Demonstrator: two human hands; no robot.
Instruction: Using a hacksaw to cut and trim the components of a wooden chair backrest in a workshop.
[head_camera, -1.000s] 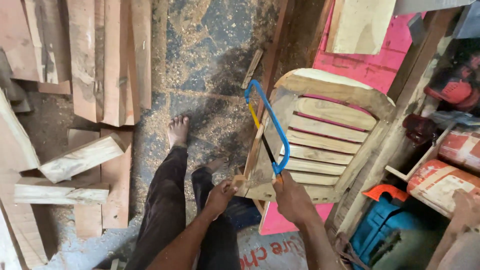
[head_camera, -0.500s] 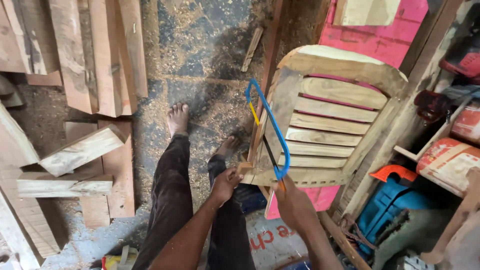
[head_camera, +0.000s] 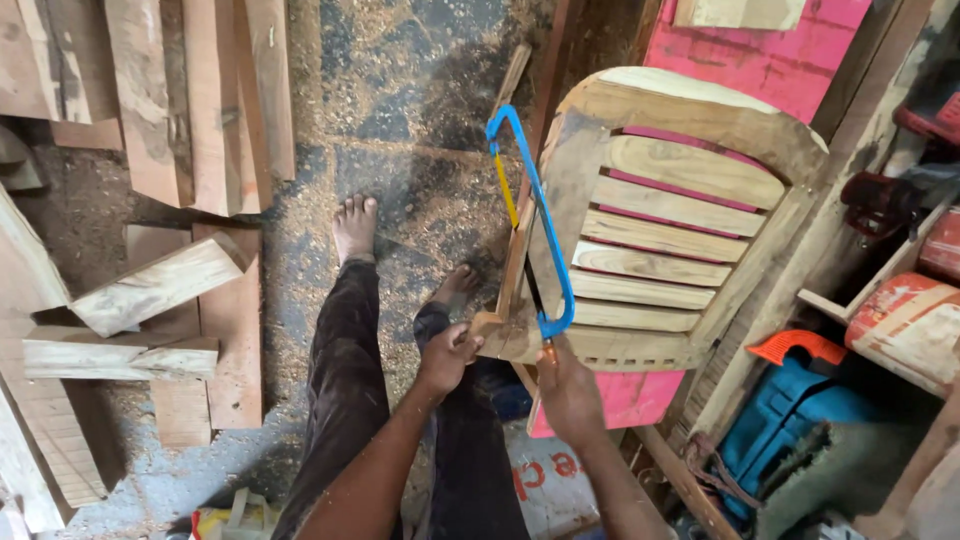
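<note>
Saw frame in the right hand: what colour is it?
Blue saw frame, clearest in the head view.

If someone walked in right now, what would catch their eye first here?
Probably the blue-framed saw at centre, gripped by the right hand and cutting into the slatted wooden chair back. The left hand steadies the chair's edge, and rough planks lie on the sawdust-strewn floor to the left.

The concrete floor (head_camera: 400, 120) was strewn with sawdust — timber planks (head_camera: 190, 100) were stacked at one side, a pink panel (head_camera: 760, 50) leaned opposite.
</note>
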